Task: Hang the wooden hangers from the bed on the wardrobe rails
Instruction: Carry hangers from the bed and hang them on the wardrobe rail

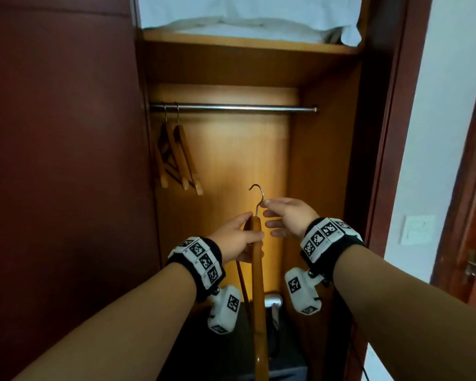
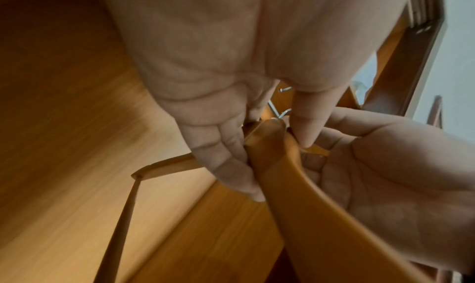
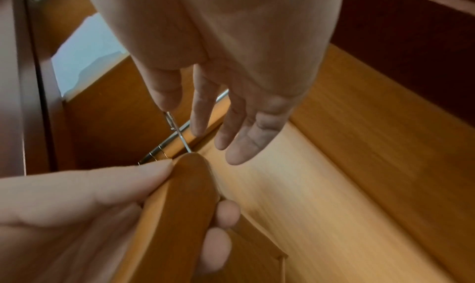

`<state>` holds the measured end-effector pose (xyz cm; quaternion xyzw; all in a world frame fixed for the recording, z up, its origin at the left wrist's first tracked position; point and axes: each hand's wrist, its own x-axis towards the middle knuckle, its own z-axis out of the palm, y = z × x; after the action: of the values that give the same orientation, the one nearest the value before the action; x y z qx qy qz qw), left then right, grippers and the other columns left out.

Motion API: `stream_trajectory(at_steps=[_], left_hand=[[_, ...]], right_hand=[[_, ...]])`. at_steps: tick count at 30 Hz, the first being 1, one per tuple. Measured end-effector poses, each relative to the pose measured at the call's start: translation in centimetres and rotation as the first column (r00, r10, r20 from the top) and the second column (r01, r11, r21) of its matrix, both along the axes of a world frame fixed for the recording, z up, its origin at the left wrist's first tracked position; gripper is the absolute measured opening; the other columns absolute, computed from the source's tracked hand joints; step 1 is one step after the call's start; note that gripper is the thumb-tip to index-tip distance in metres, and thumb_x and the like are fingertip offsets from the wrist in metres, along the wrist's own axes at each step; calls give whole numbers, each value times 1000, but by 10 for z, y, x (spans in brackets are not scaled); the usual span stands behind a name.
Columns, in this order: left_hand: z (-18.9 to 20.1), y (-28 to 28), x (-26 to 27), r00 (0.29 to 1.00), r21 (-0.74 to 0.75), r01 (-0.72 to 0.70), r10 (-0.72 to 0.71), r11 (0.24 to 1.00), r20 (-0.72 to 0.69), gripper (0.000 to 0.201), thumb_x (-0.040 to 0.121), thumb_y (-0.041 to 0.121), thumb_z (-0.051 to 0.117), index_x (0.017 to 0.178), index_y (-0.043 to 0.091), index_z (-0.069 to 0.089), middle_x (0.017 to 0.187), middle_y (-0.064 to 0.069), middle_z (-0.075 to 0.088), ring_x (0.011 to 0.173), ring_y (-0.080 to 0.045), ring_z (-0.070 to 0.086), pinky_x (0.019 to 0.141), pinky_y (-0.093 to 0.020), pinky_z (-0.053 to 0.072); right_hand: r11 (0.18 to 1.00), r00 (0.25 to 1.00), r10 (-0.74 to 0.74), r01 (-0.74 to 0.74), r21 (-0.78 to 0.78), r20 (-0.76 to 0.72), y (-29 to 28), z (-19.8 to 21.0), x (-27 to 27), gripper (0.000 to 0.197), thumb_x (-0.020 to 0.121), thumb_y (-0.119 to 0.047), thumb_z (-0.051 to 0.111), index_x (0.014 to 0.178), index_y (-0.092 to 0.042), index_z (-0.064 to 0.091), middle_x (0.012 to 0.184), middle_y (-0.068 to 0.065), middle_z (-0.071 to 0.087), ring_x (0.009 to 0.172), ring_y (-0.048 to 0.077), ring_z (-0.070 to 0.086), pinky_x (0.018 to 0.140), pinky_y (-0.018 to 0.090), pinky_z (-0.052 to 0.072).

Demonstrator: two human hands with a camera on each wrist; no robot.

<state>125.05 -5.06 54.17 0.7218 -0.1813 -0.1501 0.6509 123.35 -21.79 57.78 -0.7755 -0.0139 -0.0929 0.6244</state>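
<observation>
Three cameras on me, all aimed into the open wardrobe.
My head camera looks forward and slightly down over both forearms; each wrist camera looks up along its palm, very close. All three share the hanger (image 1: 257,259) between my left hand (image 1: 238,239) and right hand (image 1: 286,217).

Three wooden hangers in sight: two hanging hangers (image 1: 176,158) side by side at the left end of the rail (image 1: 231,107), and one held hanger (image 1: 257,270) out in front. One rail across the wardrobe. Two hands on that single hanger, the left hand (image 1: 238,240) and the right hand (image 1: 285,215). One shelf (image 1: 248,44) above, carrying one heap of white bedding (image 1: 248,15).
</observation>
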Motion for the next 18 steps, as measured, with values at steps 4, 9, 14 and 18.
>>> stream_trajectory(at_steps=[4,9,14,18], left_hand=[[42,11,27,998,-12,27,-26,1000,59,75,99,15,62,158,30,18,107,-19,62,87,-34,70,62,-35,58],[84,16,44,990,31,58,-61,998,129,25,104,14,52,121,30,42,104,-15,58,92,-35,64,84,-49,57],[112,18,71,980,143,61,-87,988,181,12,106,17,49,113,27,50,89,-8,66,82,-28,68,71,-37,58],[134,19,95,969,259,41,-102,965,225,26,106,16,49,132,12,47,87,-11,66,83,-32,65,66,-33,51]], right_hand=[[1000,995,-1,1,3,98,17,45,33,26,97,-34,57,110,-14,70,98,5,66,79,19,61,65,32,55],[1000,987,12,-10,-16,159,32,83,67,25,101,-24,51,111,-9,69,88,7,63,72,21,57,59,30,50],[999,967,31,-22,-35,255,32,105,104,23,100,-25,54,111,-11,68,86,6,64,70,21,59,59,31,50],[997,953,78,-75,-23,291,32,128,137,22,97,-24,57,108,-8,69,84,7,65,67,20,59,55,28,50]])
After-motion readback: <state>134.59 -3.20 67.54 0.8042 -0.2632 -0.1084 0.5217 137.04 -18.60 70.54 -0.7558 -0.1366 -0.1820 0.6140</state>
